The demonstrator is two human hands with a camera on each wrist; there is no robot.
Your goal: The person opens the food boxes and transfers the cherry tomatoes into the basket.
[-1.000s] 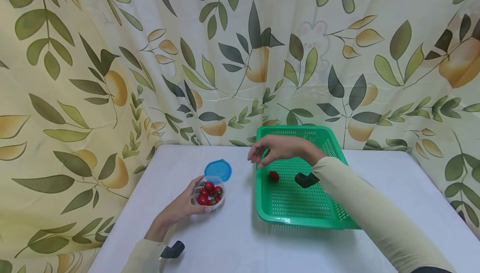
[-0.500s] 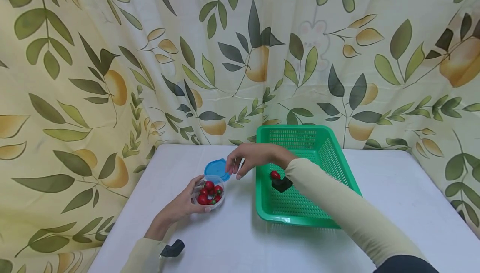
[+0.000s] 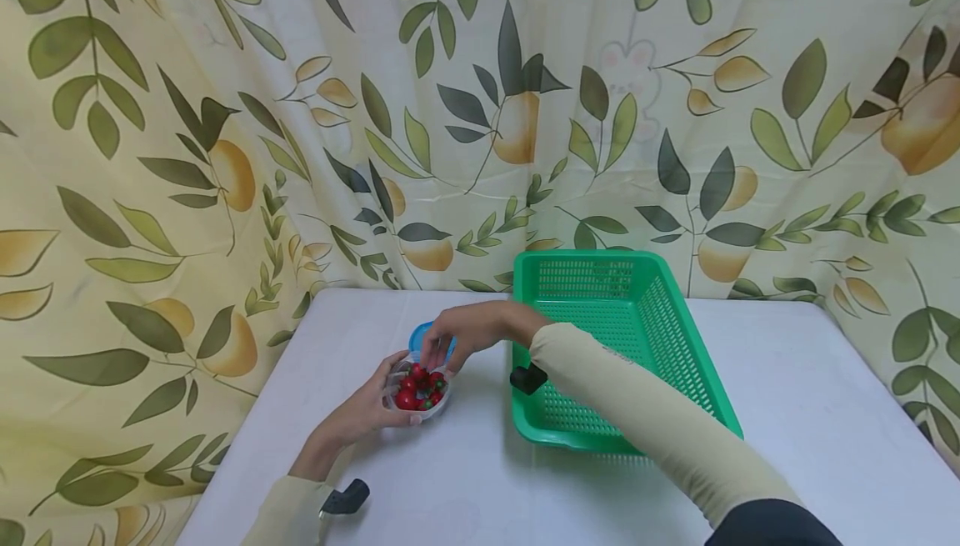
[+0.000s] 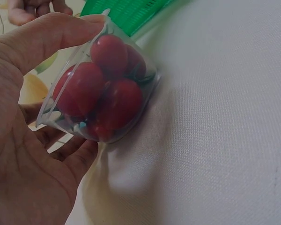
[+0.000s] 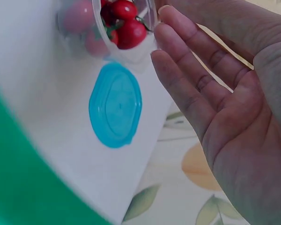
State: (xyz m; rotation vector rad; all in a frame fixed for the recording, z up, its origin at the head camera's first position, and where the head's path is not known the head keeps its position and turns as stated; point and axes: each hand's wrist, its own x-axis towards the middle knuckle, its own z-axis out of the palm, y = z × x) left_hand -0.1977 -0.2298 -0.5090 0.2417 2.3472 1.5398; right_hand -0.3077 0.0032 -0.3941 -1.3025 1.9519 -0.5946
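My left hand point(image 3: 363, 404) grips a small clear plastic container point(image 3: 442, 409) on the table, thumb on the near side and fingers round the far side. Several red cherry tomatoes point(image 3: 406, 399) with green stems lie in it. My right hand point(image 3: 471, 331) hangs over the container's far right rim, fingers pointing down towards the tomatoes. In the right wrist view its fingers point(image 5: 192, 93) are extended at the container's mouth, with nothing seen between them. Flat on the table behind the container lies a blue lid point(image 5: 114, 105), partly covered by the right hand in the head view.
A green perforated basket point(image 3: 540, 438) stands right of the container, with my right forearm point(image 3: 637, 396) crossing above it. White cloth covers the table point(image 3: 450, 488). Behind it hangs a leaf-patterned curtain point(image 3: 480, 112).
My right hand has moved left from above the basket to the container. Its forearm now hides the single tomato seen in the basket earlier. My left hand and the container have stayed still.
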